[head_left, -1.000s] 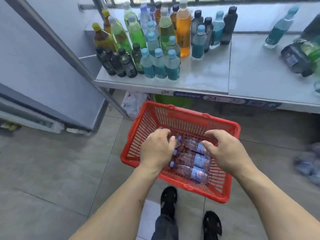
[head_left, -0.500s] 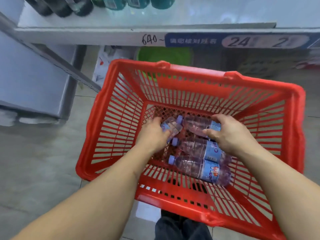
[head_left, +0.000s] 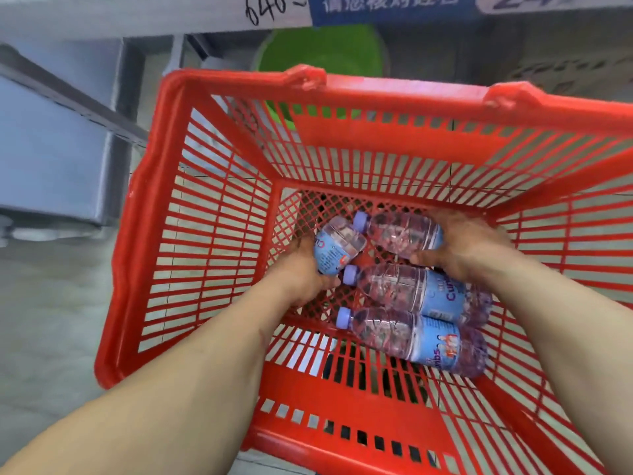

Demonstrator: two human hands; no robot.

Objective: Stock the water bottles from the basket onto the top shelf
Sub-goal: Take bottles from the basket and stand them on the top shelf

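- Both hands were down inside the red basket [head_left: 219,159], each on a bottle.
- The left hand [head_left: 301,275] curled round a labelled water bottle [head_left: 337,245] at the left of the basket floor.
- The right hand [head_left: 469,248] closed over the base of the far bottle [head_left: 400,234].
- Two more bottles [head_left: 411,293] lay nearer, caps pointing left.
- Best to lift both straight up, clear of the near pair and the rim, squeezing gently since thin plastic likely buckles.
- The shelf edge [head_left: 137,18] showed at the far side.

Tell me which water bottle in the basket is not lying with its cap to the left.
The bottle in the left hand: this bottle stands tilted, base up; the three others lie sideways.
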